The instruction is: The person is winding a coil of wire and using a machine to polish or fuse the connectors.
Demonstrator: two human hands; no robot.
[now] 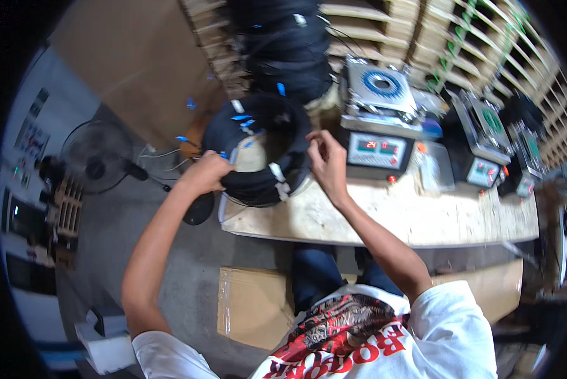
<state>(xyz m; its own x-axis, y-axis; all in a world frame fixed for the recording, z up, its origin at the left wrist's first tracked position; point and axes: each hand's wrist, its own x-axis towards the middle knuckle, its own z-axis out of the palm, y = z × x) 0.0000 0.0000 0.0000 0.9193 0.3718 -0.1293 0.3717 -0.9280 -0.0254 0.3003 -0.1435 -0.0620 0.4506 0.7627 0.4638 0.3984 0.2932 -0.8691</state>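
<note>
A thick ring of coiled black cable (261,189) lies on the left end of the wooden bench, with white and blue tags on it. My left hand (209,172) is at the coil's near left side, its fingers closed over the rim. On the opposite side, my right hand (329,163) is beside the coil with bent fingers pressed together near the outer edge. Whatever those fingertips hold is too small to make out. Blue tabs (247,123) show at the coil's inner side, around a pale surface in the opening.
Behind the coil rises a tall stack of black coils (283,47). To its right stands a machine (377,151) with a red lit display and blue toothed ring; similar machines (482,170) follow along the bench (372,218). A fan (97,155) is at left; flattened cardboard (252,309) lies below.
</note>
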